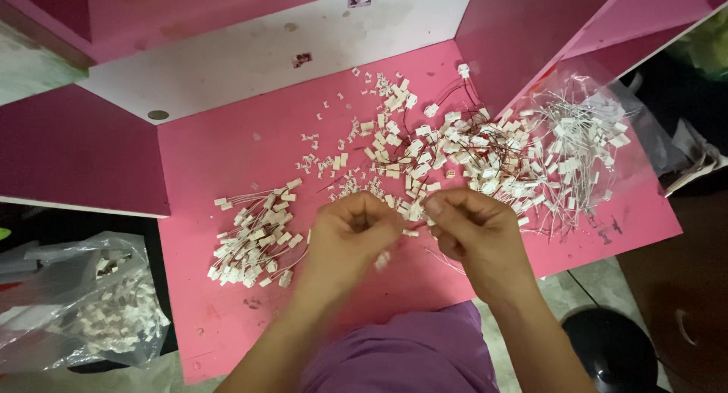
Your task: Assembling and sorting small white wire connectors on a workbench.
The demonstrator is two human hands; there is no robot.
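Note:
My left hand (350, 237) and my right hand (472, 227) meet over the middle of a pink table (220, 150). Both pinch a small white plastic connector with thin wires (413, 212) between the fingertips. A further white piece (382, 260) shows blurred under my left hand. Beyond the hands lies a big loose heap of white connectors with red and white wires (462, 154). A smaller, tidier pile of wired connectors (254, 241) rests to the left of my left hand.
Tiny white plastic bits (337, 146) are scattered at the table's middle back. A clear plastic bag (599, 127) full of wired connectors lies at right. Another clear bag of white parts (98, 302) sits below the table at left. Pink walls enclose the back.

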